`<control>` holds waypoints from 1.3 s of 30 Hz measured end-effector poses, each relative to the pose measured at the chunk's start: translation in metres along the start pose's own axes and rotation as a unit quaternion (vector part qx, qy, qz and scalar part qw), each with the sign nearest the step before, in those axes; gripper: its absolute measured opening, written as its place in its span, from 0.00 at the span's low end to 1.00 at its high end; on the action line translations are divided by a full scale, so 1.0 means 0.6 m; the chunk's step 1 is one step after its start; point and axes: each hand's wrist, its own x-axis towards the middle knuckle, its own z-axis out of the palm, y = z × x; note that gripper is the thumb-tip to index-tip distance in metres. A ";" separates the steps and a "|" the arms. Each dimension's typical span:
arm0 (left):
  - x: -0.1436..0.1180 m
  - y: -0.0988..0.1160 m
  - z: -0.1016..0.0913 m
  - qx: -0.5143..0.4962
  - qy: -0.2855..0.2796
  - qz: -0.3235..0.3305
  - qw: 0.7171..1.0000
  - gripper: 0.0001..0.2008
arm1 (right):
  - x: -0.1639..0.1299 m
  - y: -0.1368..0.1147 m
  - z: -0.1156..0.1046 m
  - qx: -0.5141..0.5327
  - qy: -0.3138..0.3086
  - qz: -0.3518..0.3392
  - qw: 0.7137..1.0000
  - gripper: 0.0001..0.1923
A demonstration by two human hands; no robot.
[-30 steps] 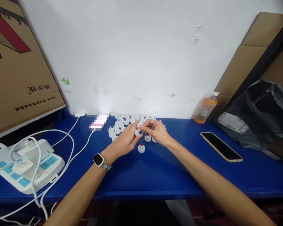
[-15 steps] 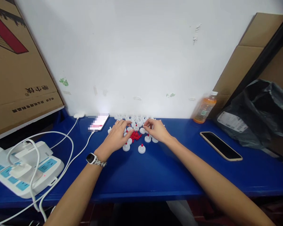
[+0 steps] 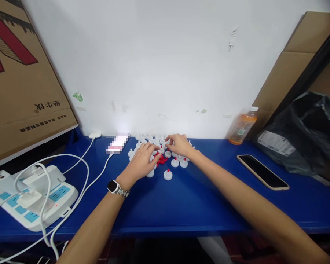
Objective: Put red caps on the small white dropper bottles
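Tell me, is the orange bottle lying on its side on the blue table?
No, the orange bottle stands upright against the wall at the back of the blue table.

Head view, down over blue table (image 3: 181, 205)

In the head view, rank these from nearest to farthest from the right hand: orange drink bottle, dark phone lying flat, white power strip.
From the right hand:
1. Orange drink bottle, to its right, against the wall.
2. Dark phone, farther right, nearer the table's front.
3. White power strip, far left.

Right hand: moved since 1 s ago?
Yes. The right hand went from beside the left hand, farther back toward the wall, among the white caps.
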 end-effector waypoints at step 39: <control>-0.004 0.002 0.009 0.006 -0.024 0.005 1.000 0.17 | -0.095 -0.025 0.007 -0.024 -0.017 -0.111 0.993 0.09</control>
